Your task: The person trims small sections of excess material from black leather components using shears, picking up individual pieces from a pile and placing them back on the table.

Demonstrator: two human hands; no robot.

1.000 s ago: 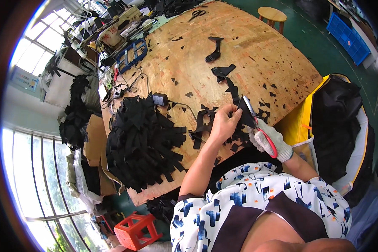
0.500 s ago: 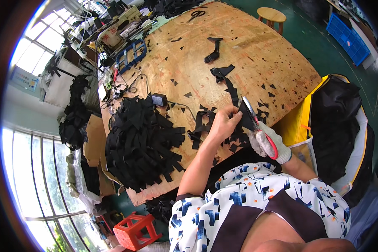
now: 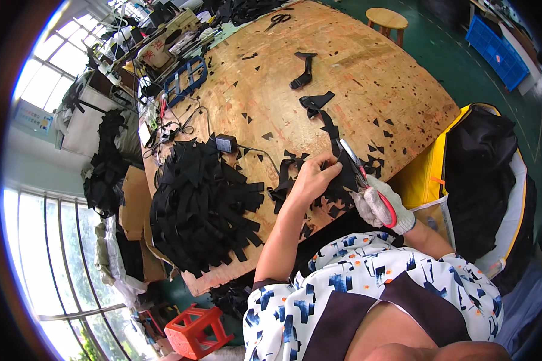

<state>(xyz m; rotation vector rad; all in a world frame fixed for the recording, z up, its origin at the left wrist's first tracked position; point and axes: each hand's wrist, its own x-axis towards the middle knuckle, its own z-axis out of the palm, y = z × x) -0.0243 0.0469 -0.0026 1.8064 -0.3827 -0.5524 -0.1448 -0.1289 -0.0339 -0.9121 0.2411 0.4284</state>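
Note:
My bare left hand (image 3: pixel 315 178) pinches a black fabric strap (image 3: pixel 345 175) above the near right part of the wooden table. In my right hand (image 3: pixel 380 206), which wears a pale knitted glove, are red-handled scissors (image 3: pixel 388 207). Their metal blades point up and left, lying across the strap close to my left fingertips; whether the blades are parted is hard to see. Past my left hand, a twisted length of black strap (image 3: pixel 328 125) runs away over the table. Small black triangular offcuts (image 3: pixel 372 148) are scattered around it.
A large heap of black strips (image 3: pixel 202 204) covers the table's (image 3: pixel 247 96) near left. A black power adapter (image 3: pixel 226 143) with a cable sits beside it. Dark scissors (image 3: pixel 278 21) lie at the far edge. A yellow-edged bag (image 3: pixel 442 159) holding black material stands at right; a red stool (image 3: pixel 196 332) is lower left.
The scissors have shifted slightly left, so their blades now lie across the strap nearer my left fingers. My left hand keeps its pinch, a little further left.

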